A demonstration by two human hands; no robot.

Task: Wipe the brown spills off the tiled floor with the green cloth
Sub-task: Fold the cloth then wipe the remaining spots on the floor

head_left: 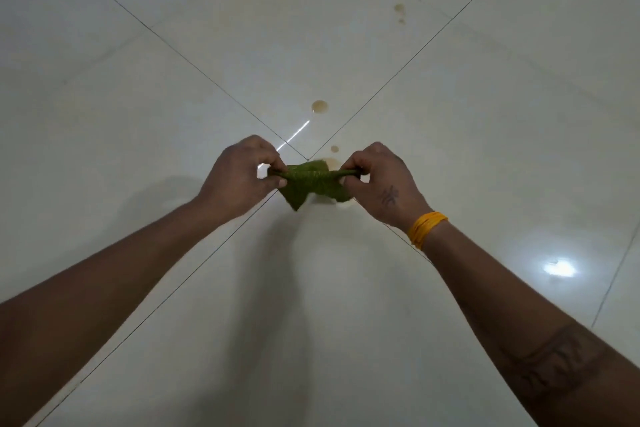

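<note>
Holding the green cloth (311,182) pinched taut between your left hand (239,173) and right hand (382,180) above the tiled floor (485,149), flatten it, then press onto the nearest brown spill (331,163) just beyond, working toward the far spills (400,12).

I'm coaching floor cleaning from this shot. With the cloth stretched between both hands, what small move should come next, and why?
Probably lower the green cloth onto the pale brown spill partly hidden just behind it. Both the left hand and right hand grip it above the tiled floor, and that spill looks nearest.
</note>
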